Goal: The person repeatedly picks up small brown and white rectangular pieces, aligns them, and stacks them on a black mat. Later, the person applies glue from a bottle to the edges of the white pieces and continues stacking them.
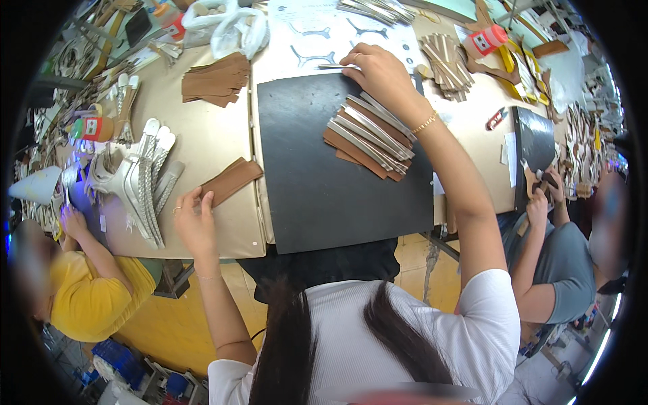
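Note:
My left hand (196,217) is at the left end of a small stack of brown leather strips (233,181), its thumb and fingers closed around that end. Beyond the black mat (297,196), my right hand (375,69) reaches to its far edge. Its fingertips pinch a thin pale strip-like piece (335,66), seen nearly edge-on, so its kind is unclear. On the mat, below my right wrist, lies a fanned pile of brown and silvery-white leather strips (370,138).
A brown leather stack (214,77) and white braided straps (138,179) lie left. A printed sheet (310,34) is behind the mat. Strip bundles (447,66), a red-capped bottle (484,42) and a red cutter (497,119) sit right. Co-workers sit on both sides.

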{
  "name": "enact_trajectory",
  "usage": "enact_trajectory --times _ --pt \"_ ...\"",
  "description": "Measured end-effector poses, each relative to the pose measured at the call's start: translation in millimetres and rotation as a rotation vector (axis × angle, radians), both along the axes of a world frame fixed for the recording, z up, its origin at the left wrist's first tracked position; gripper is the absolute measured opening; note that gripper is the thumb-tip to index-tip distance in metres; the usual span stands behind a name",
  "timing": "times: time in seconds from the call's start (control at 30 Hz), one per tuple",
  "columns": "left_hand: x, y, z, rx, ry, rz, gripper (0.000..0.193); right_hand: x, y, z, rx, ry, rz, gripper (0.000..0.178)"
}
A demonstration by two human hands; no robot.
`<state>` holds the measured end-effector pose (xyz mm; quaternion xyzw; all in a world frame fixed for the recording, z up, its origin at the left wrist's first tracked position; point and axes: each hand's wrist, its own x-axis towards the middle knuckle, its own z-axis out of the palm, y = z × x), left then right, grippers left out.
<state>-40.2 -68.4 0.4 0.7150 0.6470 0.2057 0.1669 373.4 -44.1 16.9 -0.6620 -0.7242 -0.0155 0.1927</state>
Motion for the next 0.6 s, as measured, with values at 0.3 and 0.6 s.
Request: enact_trajectory --times 0.3,0.6 --pt "-5 7 -3 -0.047 -0.145 0.02 0.026 -6 49 -9 -0.176 -0.267 0.011 0.012" --pt "-7 15 5 -0.181 -0.125 0.023 0.02 -46 -40 83 0.036 0.199 0.085 0.011"
